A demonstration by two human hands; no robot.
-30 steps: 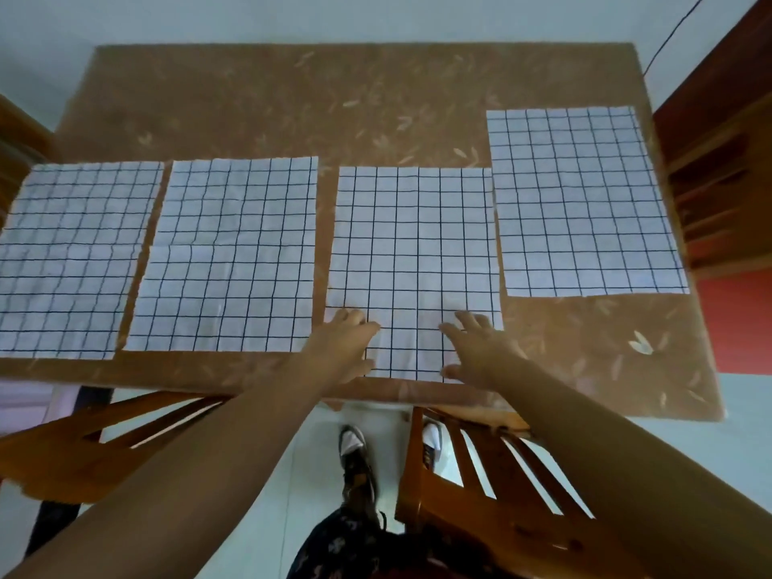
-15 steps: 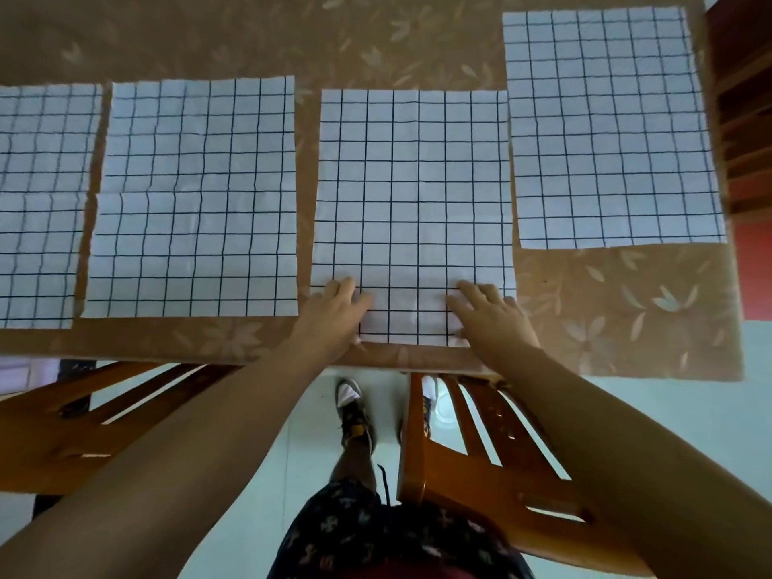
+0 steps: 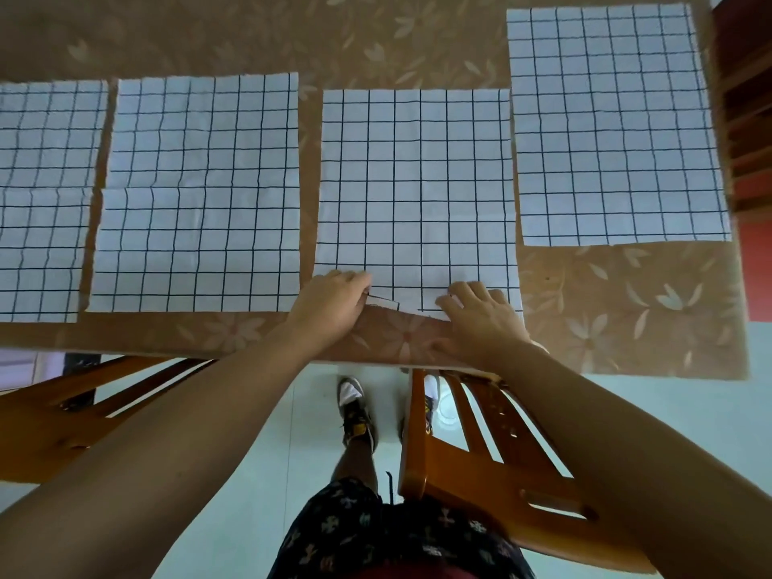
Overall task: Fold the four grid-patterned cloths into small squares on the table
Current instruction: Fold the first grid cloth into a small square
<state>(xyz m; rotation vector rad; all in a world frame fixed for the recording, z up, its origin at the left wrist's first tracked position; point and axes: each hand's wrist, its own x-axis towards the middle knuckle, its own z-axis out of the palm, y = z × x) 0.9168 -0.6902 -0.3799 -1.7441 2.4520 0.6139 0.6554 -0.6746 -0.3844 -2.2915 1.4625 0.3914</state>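
Note:
Four white cloths with black grid lines lie flat on the brown floral table [image 3: 626,311]. The third cloth [image 3: 417,181] is right in front of me. My left hand [image 3: 330,302] grips its near left corner and my right hand [image 3: 480,315] grips its near edge toward the right. That near edge is lifted and curled up off the table between the hands. The second cloth [image 3: 200,194] lies to the left, the leftmost cloth [image 3: 41,194] is cut off by the frame, and the rightmost cloth [image 3: 614,123] sits farther back.
Two wooden chairs stand at the table's near edge: one chair [image 3: 472,461] under my right arm, another chair [image 3: 62,407] at the left. My feet are on the pale floor below. A dark wooden shelf [image 3: 747,119] stands at the right.
The view has moved in closer over the table. Both hands went from resting flat on the third cloth's near edge to pinching it, and that edge has lifted off the table.

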